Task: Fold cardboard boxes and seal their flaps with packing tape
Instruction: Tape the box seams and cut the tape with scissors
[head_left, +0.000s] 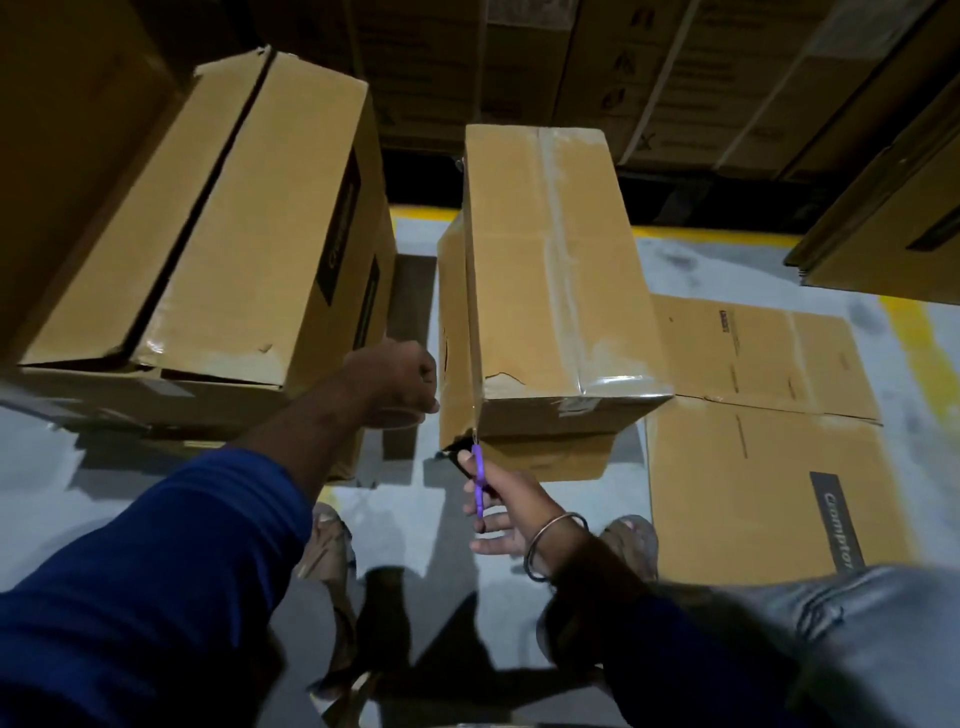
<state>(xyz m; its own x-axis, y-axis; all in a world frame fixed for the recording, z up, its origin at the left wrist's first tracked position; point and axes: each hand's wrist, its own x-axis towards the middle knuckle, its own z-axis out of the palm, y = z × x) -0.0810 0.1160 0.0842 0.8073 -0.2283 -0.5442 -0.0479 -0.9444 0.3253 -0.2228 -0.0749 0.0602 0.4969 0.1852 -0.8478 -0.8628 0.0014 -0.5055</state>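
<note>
Two hands, right hand (501, 512) pinching purple cutter (478, 480), left hand (400, 382) fisted

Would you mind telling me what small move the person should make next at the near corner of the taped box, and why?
Probably draw the purple cutter across the tape at the near corner of the middle box. The right hand pinches the cutter with its tip at that corner, the left hand is curled beside the box's left side, and tape already runs along the top seam.
</note>
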